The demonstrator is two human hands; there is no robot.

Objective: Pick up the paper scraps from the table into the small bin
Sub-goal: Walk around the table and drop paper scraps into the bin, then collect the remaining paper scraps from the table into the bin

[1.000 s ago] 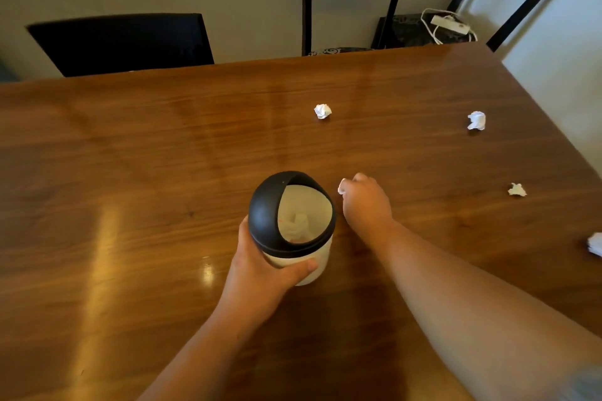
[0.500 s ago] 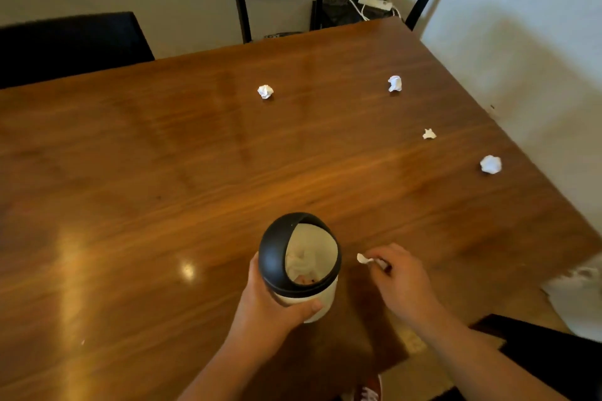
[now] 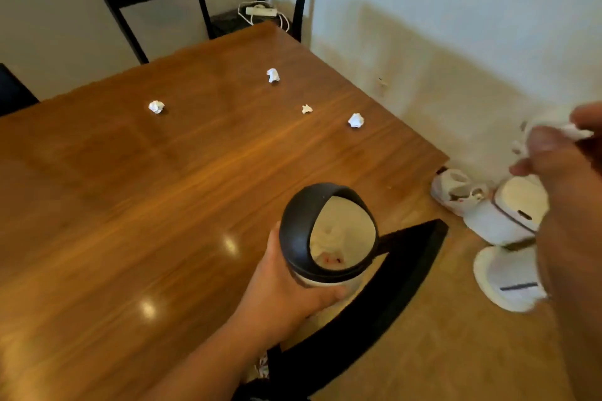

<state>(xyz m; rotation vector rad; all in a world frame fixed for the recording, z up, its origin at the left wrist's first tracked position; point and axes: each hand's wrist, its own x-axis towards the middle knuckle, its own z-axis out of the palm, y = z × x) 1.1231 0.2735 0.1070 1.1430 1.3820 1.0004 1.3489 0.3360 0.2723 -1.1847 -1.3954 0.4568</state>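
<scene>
The left hand [image 3: 286, 290] is wrapped around the side of the small bin [image 3: 329, 231], fingers clamped on its pale body just under the black lid, and holds it off the near right corner of the worktop [image 3: 130, 205], above a black chair [image 3: 400, 273]. The bin is tipped so that its opening faces up and toward the person, which looks meant to make an easy target for whatever the other hand brings; crumpled white paper already lies inside, along with something small and reddish that is too blurred to make out. The right hand [image 3: 560, 153] is raised off to the right over the floor, badly smeared by motion, with its fingers pinched together on a white paper scrap [image 3: 576, 132]; the likely aim is to carry it across to the bin's mouth. Four more scraps lie on the worktop, well apart from both hands: one ball [image 3: 156, 106] toward the far left, one [image 3: 273, 75] near the far edge, a tiny piece [image 3: 306, 109] and a rounder ball [image 3: 356, 120] close to the right edge, so a good part of the job remains. White shoes [image 3: 456, 192] sit on the floor by the wall. No brand, label or readable writing shows on the bin or anything else.
</scene>
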